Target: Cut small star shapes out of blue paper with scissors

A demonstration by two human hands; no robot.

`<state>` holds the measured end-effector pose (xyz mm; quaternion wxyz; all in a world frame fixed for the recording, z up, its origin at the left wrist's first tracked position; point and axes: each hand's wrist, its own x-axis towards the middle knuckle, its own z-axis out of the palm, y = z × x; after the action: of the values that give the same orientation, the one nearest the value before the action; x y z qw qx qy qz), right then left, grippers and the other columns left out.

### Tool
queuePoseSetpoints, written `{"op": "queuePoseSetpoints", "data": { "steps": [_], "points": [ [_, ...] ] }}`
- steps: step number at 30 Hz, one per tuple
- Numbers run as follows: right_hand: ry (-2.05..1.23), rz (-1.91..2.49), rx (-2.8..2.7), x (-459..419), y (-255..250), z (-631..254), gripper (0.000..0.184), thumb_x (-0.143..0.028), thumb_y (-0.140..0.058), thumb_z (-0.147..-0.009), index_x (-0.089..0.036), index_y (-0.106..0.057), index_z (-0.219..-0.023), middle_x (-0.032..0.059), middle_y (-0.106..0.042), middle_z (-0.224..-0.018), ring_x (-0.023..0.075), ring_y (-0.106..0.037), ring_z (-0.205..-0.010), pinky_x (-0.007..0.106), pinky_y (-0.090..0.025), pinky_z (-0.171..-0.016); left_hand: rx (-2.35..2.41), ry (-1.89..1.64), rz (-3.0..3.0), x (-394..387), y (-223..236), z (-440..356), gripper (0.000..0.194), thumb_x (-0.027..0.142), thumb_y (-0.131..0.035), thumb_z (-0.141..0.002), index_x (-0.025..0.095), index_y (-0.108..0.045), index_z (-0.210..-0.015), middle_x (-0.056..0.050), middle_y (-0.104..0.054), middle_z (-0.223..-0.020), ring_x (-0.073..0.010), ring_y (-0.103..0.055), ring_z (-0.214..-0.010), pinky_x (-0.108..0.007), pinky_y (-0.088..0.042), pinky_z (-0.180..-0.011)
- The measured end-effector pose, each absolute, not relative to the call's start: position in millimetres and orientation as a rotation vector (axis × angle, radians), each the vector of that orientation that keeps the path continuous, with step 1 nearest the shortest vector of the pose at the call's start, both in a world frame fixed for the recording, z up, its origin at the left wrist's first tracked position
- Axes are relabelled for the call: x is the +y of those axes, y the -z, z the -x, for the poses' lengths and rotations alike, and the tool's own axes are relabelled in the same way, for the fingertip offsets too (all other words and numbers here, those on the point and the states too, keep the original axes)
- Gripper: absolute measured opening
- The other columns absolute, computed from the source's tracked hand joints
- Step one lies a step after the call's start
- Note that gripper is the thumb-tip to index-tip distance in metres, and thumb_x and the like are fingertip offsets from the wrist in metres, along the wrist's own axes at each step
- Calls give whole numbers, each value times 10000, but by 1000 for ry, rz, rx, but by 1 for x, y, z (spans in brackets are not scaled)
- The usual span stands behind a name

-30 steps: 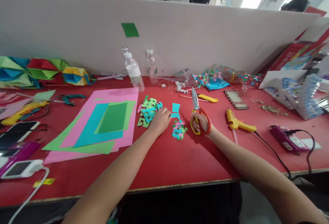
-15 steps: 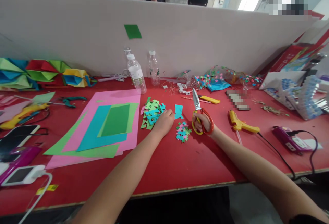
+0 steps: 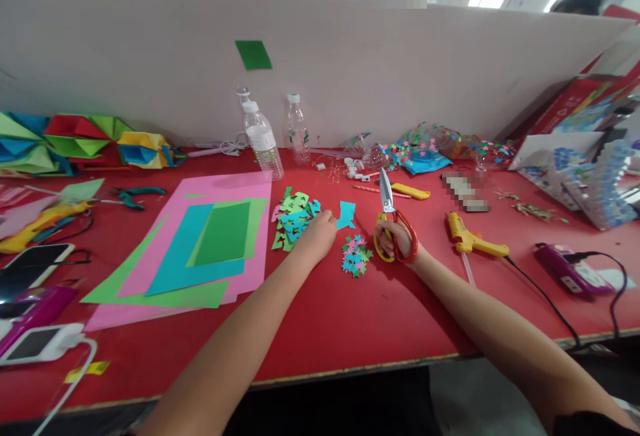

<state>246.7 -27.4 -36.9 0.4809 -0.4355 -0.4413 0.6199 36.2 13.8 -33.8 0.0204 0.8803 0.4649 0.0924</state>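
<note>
My right hand is wrapped round the handles of a pair of scissors with one red and one yellow loop; the blades point up and away from me. My left hand rests on the table with curled fingers, its fingertips closed at the left edge of a blue piece of paper. Partly behind that hand lies a pile of green, blue and pink paper scraps. Between my hands, nearer to me, is a heap of small paper stars in pink, blue and green.
Coloured paper sheets lie stacked on the left. Plastic bottles stand by the white partition. A yellow utility knife lies past the scissors. To the right are a yellow glue gun and a purple power strip.
Two separate blue pieces beside my left hand now lie together as one shape. My left hand has shifted slightly against them. The scissors stay in my right hand; the view has shifted a little.
</note>
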Motion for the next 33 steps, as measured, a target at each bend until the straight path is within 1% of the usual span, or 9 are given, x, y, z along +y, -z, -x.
{"op": "queuePoseSetpoints", "data": {
  "steps": [3,5,9,13,19,23,26,30,33],
  "points": [
    [-1512,1069,-1077,-27,37,-246,351,-498,-617,-736,-210,-507,-569,-95,-358,-294,79,-324,-236,242,-401,-356,1482,-184,-2795,9,32,-42,309,-39,-363,-822,110,-630,-864,-158,-617,-994,-255,-594,-947,-375,-491,-829],
    [-1511,1073,-1081,-27,37,-246,356,-502,-611,-747,-214,-494,-574,-96,-355,-298,80,-325,-240,243,-399,-355,1486,-206,-2795,9,32,-42,289,-21,-381,-829,119,-633,-846,-152,-624,-973,-253,-597,-931,-374,-491,-830],
    [-1512,1083,-1080,-27,37,-246,360,-507,-612,-743,-217,-485,-572,-95,-351,-290,81,-324,-240,246,-408,-365,1472,-456,-2657,14,38,-34,139,156,-509,-880,146,-638,-929,-117,-630,-996,-229,-611,-940,-364,-490,-893],
    [-1532,1089,-1067,-28,35,-246,356,-502,-632,-725,-221,-487,-561,-90,-352,-290,84,-322,-235,246,-387,-351,1449,-581,-2523,17,42,-27,246,261,-570,-880,145,-609,-1094,-119,-627,-1104,-231,-612,-1015,-361,-485,-924],
    [-1543,1072,-1061,-29,34,-246,363,-503,-617,-750,-232,-470,-559,-86,-349,-295,90,-320,-239,254,-379,-349,1460,-409,-2567,27,28,-36,155,277,-552,-884,155,-633,-937,-112,-652,-963,-235,-628,-907,-364,-494,-848],
    [-1547,1062,-1069,-28,36,-246,367,-492,-608,-756,-227,-467,-544,-83,-352,-294,86,-325,-248,252,-385,-356,1380,-406,-2708,42,22,-56,310,322,-592,-859,119,-606,-1092,-176,-619,-1168,-299,-570,-1122,-411,-440,-975],
    [-1551,1061,-1069,-27,37,-245,365,-506,-610,-745,-224,-488,-547,-85,-352,-291,88,-330,-248,250,-390,-356,1419,-357,-2661,57,26,-70,352,284,-572,-865,101,-578,-1165,-207,-582,-1270,-312,-536,-1199,-418,-413,-1014],
    [-1560,1051,-1058,-27,40,-246,375,-514,-618,-747,-230,-472,-549,-83,-360,-294,91,-350,-260,252,-414,-379,1392,-316,-2657,73,33,-76,234,62,-505,-794,152,-631,-969,-135,-657,-1065,-260,-594,-1059,-394,-435,-969],
    [-1581,1047,-1046,-26,43,-246,363,-496,-627,-751,-227,-483,-553,-81,-369,-295,87,-336,-250,250,-404,-368,1393,-322,-2654,77,37,-72,218,59,-494,-776,163,-629,-911,-118,-627,-1009,-248,-589,-997,-382,-461,-914]
  ]
}}
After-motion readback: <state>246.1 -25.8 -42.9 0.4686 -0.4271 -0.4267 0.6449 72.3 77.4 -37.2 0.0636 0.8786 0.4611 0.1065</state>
